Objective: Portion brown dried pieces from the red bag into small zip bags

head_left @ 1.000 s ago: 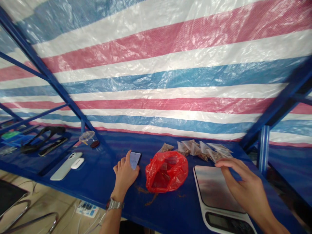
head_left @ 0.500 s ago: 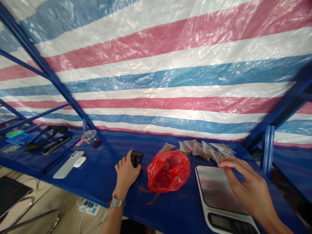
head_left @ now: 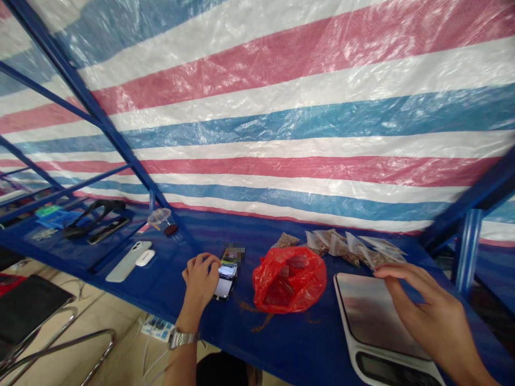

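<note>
My left hand (head_left: 201, 281), with a metal-band watch (head_left: 184, 338) on the wrist, hovers at the left edge of a smartphone (head_left: 226, 280) with a lit screen. Its fingers are loosely bent and hold nothing visible. Over the far side of a kitchen scale (head_left: 386, 316) is my right hand (head_left: 432, 313), its thumb and index fingertip pressed together. Whatever is in that pinch is hidden. Just beyond those fingertips lies a small zip bag of brown bits (head_left: 374, 256), in a row of several such bags. An open red plastic bag (head_left: 289, 280) stands between my hands.
Brown crumbs (head_left: 263, 323) are scattered on the blue table (head_left: 298, 348). Leftward lie a pale phone (head_left: 127, 262), a white earbud case (head_left: 145, 258), a clear plastic cup (head_left: 161, 221) and a dark phone (head_left: 108, 230). Blue frame bars and a striped tarp rise behind.
The phone's dark screen has lit up. My left hand has drawn back from over it to its left edge, fingers more bent. My right hand keeps its pinch. The view has shifted left.
</note>
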`<state>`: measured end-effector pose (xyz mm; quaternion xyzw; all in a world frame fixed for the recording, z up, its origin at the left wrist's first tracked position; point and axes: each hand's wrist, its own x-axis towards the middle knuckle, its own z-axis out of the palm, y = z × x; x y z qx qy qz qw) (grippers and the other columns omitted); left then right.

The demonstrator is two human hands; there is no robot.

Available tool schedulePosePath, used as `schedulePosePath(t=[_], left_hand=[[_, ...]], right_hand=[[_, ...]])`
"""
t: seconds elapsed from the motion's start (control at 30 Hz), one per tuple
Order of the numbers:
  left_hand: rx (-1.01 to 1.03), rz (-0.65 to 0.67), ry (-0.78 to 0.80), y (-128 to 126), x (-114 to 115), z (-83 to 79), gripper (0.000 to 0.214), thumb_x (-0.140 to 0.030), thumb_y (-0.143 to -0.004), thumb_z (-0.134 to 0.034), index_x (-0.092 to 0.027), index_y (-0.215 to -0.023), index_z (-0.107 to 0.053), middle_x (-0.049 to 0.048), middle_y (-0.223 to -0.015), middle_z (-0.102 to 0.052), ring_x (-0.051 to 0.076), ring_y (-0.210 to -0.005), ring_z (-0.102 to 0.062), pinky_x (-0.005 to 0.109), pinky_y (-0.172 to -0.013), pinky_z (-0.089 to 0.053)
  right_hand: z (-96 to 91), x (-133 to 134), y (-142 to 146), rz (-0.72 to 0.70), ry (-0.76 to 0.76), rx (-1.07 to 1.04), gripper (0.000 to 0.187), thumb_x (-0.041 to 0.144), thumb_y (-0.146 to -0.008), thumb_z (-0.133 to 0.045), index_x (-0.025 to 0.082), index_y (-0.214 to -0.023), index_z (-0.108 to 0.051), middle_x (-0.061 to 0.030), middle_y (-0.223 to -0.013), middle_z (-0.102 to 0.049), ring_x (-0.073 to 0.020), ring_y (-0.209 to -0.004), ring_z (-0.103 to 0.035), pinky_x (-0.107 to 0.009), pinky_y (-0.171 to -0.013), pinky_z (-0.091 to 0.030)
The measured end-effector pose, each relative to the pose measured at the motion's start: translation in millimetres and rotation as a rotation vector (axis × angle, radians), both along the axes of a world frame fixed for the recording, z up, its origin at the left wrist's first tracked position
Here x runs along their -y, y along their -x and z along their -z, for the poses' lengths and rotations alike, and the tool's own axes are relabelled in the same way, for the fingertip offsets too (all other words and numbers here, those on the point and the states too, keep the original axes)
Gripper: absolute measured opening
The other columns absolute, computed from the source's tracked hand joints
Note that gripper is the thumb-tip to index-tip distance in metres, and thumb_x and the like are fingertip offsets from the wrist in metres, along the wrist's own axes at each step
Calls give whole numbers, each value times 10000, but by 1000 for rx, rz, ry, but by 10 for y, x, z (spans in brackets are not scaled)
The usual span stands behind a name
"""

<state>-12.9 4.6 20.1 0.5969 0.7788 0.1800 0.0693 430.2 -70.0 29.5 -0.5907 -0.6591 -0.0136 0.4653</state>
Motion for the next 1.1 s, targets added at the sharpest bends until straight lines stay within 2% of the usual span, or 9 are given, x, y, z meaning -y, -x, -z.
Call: schedulePosePath(t=[0.07, 0.2, 0.33, 0.43, 0.5, 0.67, 0.8, 0.97, 1.1], left_hand=[[-24, 31, 14, 39, 27, 9, 373, -266, -952, -432, -292, -796, -770, 33, -1310, -661, 329, -1312, -458, 544, -1099, -340], [-38, 64, 19, -51, 37, 54, 379, -255, -939, -447, -308, -791, -791, 25, -1355, -633, 330, -1331, -425, 555, -1120, -320], [-5, 93, -5, -155, -37, 64, 386, -256, -945, -437, -345, -1070, -791, 41, -1488, -524, 339, -1357, -398, 567, -1131, -320], [44, 74, -70, -142, -91, 39, 486, -241, -960, -396, -356, -1344, -670, 61, -1571, -419, 330, -1378, -386, 570, -1145, -323], [75, 24, -147, -98, -100, 18, 518, -234, -971, -364, -349, -1410, -612, 67, -1577, -400, 316, -1352, -417, 566, -1142, -336], [111, -72, -256, 36, -76, -16, 453, -230, -969, -327, -285, -1167, -731, 80, -1378, -593, 311, -1283, -488, 532, -1100, -386], [156, -101, -338, 98, -71, -23, 375, -270, -979, -340, -229, -1019, -711, 89, -1104, -717, 297, -1164, -578, 486, -1050, -420], [257, -129, -461, 124, -65, -16, 353, -360, -1012, -358, -207, -1104, -663, 20, -782, -654, 190, -701, -614, 340, -789, -483], [299, -104, -510, 126, -54, -12, 340, -310, -978, -408, -190, -1219, -616, 17, -807, -659, 183, -725, -627, 310, -739, -478]], right_hand=[[4, -12, -6, 10, -10, 18, 172, 362, -963, -558, 281, -932, -707, -36, -991, -735, -260, -954, -702, -417, -911, -521], [10, -39, -15, -6, -23, 85, 194, 360, -958, -554, 254, -939, -714, -38, -984, -737, -239, -933, -709, -392, -897, -528], [2, -40, 11, -19, -18, 76, 200, 372, -955, -551, 254, -935, -712, -46, -988, -739, -257, -931, -711, -414, -914, -515], [-13, -22, 32, -15, -17, 62, 180, 357, -950, -558, 265, -927, -711, -36, -981, -739, -255, -926, -710, -410, -929, -503], [-22, -10, 32, -8, -19, 48, 169, 345, -944, -562, 276, -912, -713, -24, -970, -739, -245, -920, -711, -389, -917, -503], [-33, 6, 7, 18, -10, 11, 168, 344, -933, -560, 291, -900, -716, -9, -955, -739, -235, -917, -709, -362, -883, -502], [-53, 8, 6, 14, -19, 12, 166, 345, -927, -562, 291, -903, -717, -9, -957, -737, -234, -911, -708, -364, -895, -495], [-63, 10, 22, 19, -10, 0, 178, 363, -923, -564, 284, -885, -719, -16, -950, -741, -236, -907, -711, -360, -895, -504], [-33, 12, 33, 23, 9, -14, 176, 367, -920, -565, 294, -892, -723, -14, -968, -744, -238, -925, -717, -353, -883, -514]])
